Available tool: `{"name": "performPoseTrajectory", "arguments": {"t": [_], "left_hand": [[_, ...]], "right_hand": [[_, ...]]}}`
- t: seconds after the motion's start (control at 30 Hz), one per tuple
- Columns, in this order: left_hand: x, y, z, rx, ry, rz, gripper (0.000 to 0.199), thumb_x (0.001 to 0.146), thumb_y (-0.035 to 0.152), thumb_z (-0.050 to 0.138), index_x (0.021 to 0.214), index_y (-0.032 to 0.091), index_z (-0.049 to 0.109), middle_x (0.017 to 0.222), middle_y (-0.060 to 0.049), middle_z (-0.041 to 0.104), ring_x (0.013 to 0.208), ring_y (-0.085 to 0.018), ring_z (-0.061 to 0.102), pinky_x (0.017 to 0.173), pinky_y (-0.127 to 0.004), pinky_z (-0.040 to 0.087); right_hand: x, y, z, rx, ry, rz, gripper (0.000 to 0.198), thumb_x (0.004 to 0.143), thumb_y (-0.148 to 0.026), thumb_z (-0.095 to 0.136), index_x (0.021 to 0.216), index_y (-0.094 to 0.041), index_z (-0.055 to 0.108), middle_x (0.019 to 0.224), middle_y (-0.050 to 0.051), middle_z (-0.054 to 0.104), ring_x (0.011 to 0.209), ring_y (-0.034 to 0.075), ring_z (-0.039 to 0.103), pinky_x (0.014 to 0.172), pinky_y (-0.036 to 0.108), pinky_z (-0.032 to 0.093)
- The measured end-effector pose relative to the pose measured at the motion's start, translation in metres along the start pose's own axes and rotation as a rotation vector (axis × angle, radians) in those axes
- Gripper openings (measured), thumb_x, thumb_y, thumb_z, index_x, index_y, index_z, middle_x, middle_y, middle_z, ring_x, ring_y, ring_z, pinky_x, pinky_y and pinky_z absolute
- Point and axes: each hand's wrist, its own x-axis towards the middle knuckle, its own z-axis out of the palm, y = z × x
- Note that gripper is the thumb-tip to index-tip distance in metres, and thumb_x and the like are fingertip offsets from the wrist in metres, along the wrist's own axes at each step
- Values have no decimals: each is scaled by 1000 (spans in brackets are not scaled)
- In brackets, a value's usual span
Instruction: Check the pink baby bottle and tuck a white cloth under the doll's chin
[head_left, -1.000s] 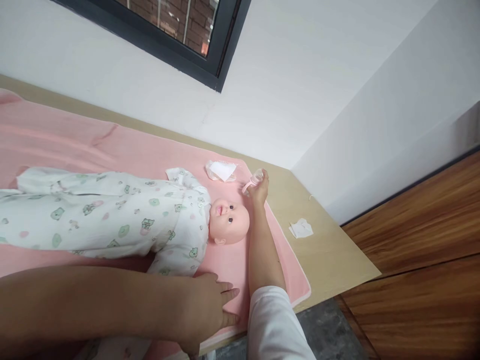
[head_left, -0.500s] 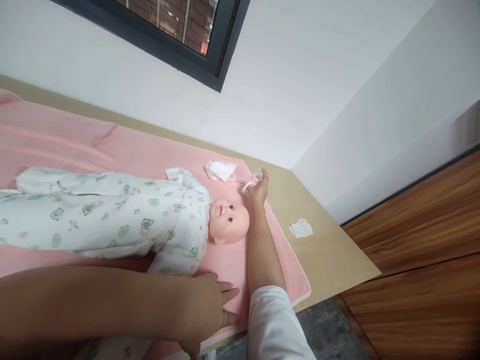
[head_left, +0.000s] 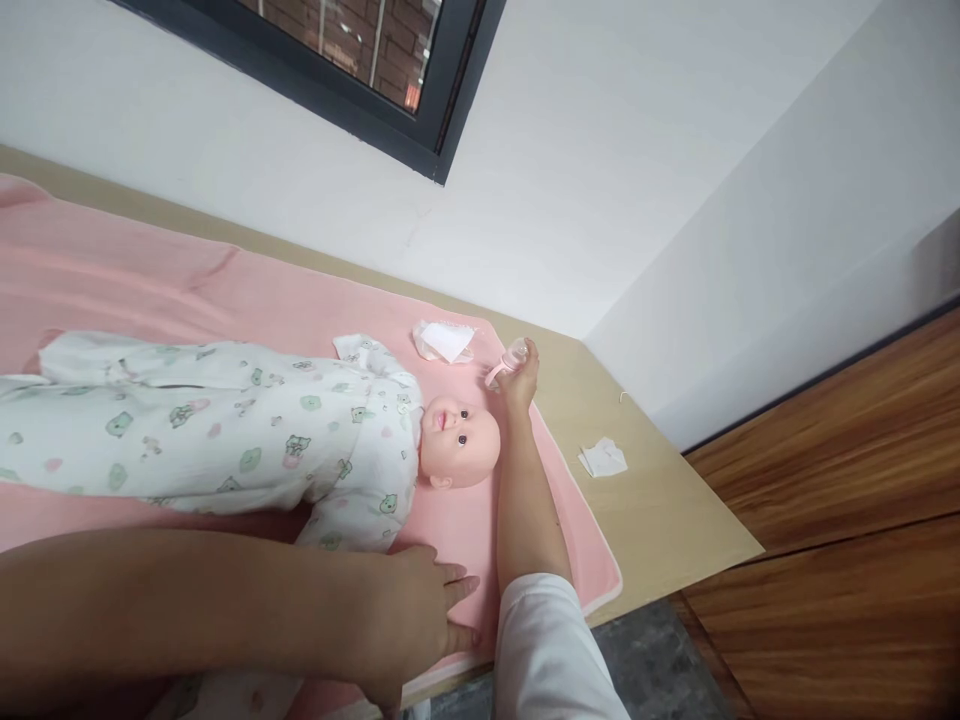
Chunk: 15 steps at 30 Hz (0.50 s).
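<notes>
A baby doll [head_left: 461, 440] in a white patterned sleepsuit [head_left: 262, 420] lies on its back on a pink mat [head_left: 442, 525], its head toward the right. Beyond the head, at the mat's far right corner, my right hand [head_left: 523, 380] is closed around a small clear baby bottle [head_left: 512, 360] with pink parts, which is tilted. My left hand [head_left: 420, 610] rests palm down near the mat's front edge, fingers spread, beside the doll's sleeve. My left forearm crosses in front of the doll and hides part of the mat.
A clear plastic packet with white paper [head_left: 448, 342] lies on the mat behind the doll's head. On the bare wooden tabletop [head_left: 660, 520] to the right is a folded white tissue [head_left: 604, 457]. White walls and a dark window frame [head_left: 442, 150] stand behind; wood-grain panels [head_left: 840, 480] are at right.
Almost nothing differs. The view has shifted very slightly; both hands, the bottle and the doll keep their places.
</notes>
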Motion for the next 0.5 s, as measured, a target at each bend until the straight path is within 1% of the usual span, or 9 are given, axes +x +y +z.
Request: {"name": "performPoseTrajectory", "arguments": {"t": [0.1,0.2,0.27,0.43,0.5], "left_hand": [[-1,2,-4,10,-51,-13,88,72,37,80,151,27,43,160,-17,28,144,-34,39,100,-49,49],[-1,2,-5,8,-58,-12,88,72,38,80,151,27,43,161,-17,28,145,-33,39,99,-48,49],[-1,1,-4,13,-46,-16,88,72,36,80,151,28,43,160,-16,30,144,-32,40,99,-46,49],[0,-1,4,-9,37,7,87,69,34,82,149,26,47,157,-19,35,141,-34,45,95,-47,50],[0,-1,4,-12,39,9,88,68,34,82,148,25,48,156,-20,36,140,-35,45,94,-48,50]], "right_hand": [[0,0,0,-9,0,4,80,68,-12,53,144,-29,41,135,7,49,114,20,57,86,28,49],[0,0,0,-5,-2,12,80,67,-11,53,144,-30,42,135,7,49,112,20,57,85,28,49],[0,0,0,0,-5,14,80,67,-11,53,144,-30,42,135,7,49,112,20,57,85,28,49],[0,1,1,0,-4,10,80,67,-10,51,144,-30,42,135,7,49,113,19,56,85,26,48],[-1,1,1,1,-3,7,79,68,-11,51,144,-31,42,136,7,48,113,19,56,83,25,48]]}}
